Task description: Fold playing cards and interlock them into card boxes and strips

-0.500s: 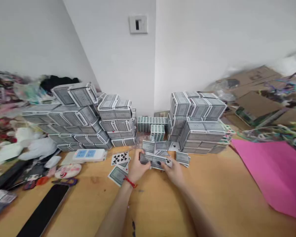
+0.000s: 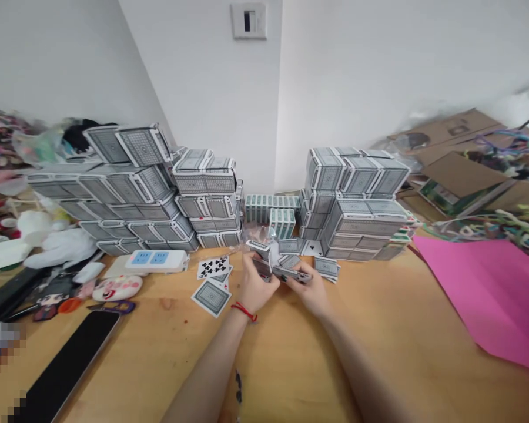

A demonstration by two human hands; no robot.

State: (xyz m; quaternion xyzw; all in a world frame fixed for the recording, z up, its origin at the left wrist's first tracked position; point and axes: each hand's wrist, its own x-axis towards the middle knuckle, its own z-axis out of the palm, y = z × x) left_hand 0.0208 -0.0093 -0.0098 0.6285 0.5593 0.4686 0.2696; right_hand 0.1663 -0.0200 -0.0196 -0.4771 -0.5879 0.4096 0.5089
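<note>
My left hand (image 2: 255, 284), with a red string bracelet at the wrist, is closed around a block of folded playing cards (image 2: 260, 251) tilted upward. My right hand (image 2: 309, 289) pinches a folded playing card (image 2: 292, 274), whose near end meets the left block. Just beyond the fingers lie loose cards (image 2: 289, 260), partly hidden by the hands. To the right rests a small pile of face-down cards (image 2: 326, 267). Left of my wrist are a ten of clubs (image 2: 213, 267) and a face-down card (image 2: 211, 296).
Tall stacks of folded-card blocks stand at left (image 2: 136, 194) and right (image 2: 365, 223), with green card blocks (image 2: 271, 208) between them. A phone (image 2: 73, 364), a white power strip (image 2: 156, 260) and a plush-like oval (image 2: 117, 288) lie left. Pink paper (image 2: 489, 294) and cardboard boxes (image 2: 462, 176) are right.
The folded cards, held level in a row by both hands before, are now angled apart: the left block has tipped up and the right hand's piece slants against it. The view has shifted slightly.
</note>
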